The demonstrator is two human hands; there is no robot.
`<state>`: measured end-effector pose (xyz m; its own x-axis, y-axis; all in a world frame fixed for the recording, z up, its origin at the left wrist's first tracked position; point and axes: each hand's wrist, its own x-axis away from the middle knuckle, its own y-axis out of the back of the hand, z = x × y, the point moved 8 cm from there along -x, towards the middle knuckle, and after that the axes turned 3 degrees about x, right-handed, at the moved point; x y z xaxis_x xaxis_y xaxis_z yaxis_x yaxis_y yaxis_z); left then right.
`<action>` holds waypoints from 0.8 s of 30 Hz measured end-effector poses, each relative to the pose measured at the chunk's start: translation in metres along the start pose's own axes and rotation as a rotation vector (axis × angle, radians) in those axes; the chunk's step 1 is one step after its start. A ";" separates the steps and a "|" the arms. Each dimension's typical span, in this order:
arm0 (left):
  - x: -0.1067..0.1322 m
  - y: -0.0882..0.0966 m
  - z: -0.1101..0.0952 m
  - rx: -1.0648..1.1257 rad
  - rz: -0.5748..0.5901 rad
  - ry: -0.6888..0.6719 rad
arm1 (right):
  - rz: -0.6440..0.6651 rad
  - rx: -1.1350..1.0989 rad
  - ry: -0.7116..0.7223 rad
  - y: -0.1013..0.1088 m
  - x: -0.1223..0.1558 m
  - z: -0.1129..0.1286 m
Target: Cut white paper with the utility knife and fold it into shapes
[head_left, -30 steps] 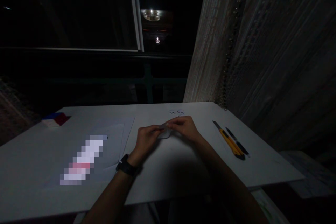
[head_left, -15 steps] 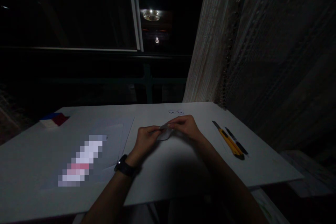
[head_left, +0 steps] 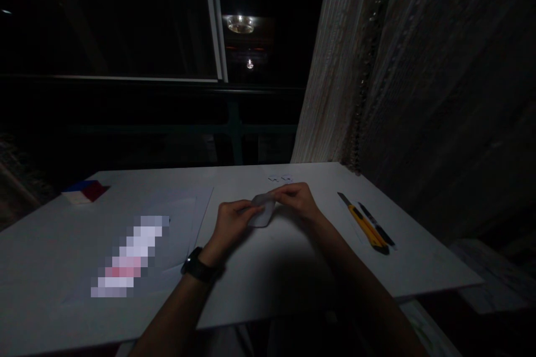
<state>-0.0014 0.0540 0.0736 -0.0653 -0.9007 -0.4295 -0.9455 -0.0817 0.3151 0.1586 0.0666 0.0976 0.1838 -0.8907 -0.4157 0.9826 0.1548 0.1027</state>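
A small pale piece of paper (head_left: 263,215) with rounded corners is raised a little above the white table (head_left: 251,295). My left hand (head_left: 232,224) pinches it at its left edge; a dark watch sits on that wrist. The fingers of my right hand (head_left: 298,199) are closed on its upper right edge. Fine detail on the paper is too dim to make out. Just beyond my hands lie two small paper pieces with dark marks (head_left: 280,178).
To the right lie a yellow utility knife (head_left: 368,228), blade out, and a dark pen (head_left: 377,224). White paper sheets (head_left: 180,234) with a blurred-out patch lie left. A blue, red and white block (head_left: 85,192) is at the far left. A curtain (head_left: 330,67) hangs behind.
The piece of paper has turned so that more of its face shows between my fingers. Both hands stay in nearly the same place.
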 end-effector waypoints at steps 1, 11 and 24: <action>0.000 0.000 0.000 0.002 0.004 0.008 | -0.020 -0.013 -0.002 0.001 0.000 -0.001; 0.002 -0.006 0.003 0.121 0.044 0.188 | -0.100 0.027 -0.066 -0.005 -0.002 -0.011; 0.003 -0.013 0.026 0.265 0.114 0.382 | -0.035 -0.014 -0.262 -0.016 0.000 -0.043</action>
<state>0.0025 0.0630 0.0463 -0.0982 -0.9940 -0.0478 -0.9912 0.0934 0.0938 0.1439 0.0825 0.0576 0.1380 -0.9756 -0.1705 0.9889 0.1261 0.0788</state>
